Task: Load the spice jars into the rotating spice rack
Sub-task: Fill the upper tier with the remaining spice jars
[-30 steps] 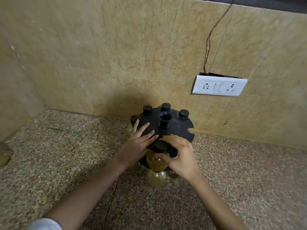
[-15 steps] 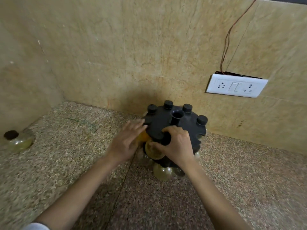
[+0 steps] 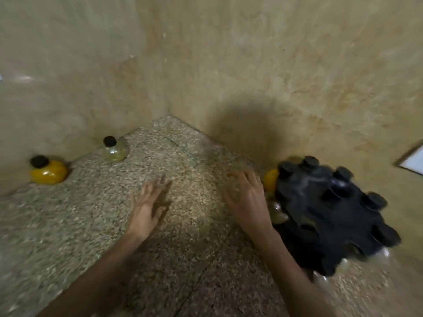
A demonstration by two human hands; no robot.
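Note:
The black rotating spice rack point(image 3: 329, 216) stands at the right on the speckled counter, with several black-capped jars in its slots; a yellow-filled jar point(image 3: 271, 179) shows at its left edge. My right hand point(image 3: 246, 200) hovers just left of the rack, fingers spread, holding nothing. My left hand point(image 3: 147, 202) is over the bare counter, open and empty. Two loose jars stand against the left wall: a clear pale one point(image 3: 114, 149) and a yellow-filled one point(image 3: 48, 171), both with black caps. The view is blurred.
Beige tiled walls meet in a corner point(image 3: 168, 110) behind the counter. A white switch plate point(image 3: 414, 160) shows at the right edge. Speckled counter point(image 3: 96, 213) stretches between my left hand and the loose jars.
Both hands have come off the rack and moved left. The view has swung left, so the rack sits at the right and a second loose jar has come into sight.

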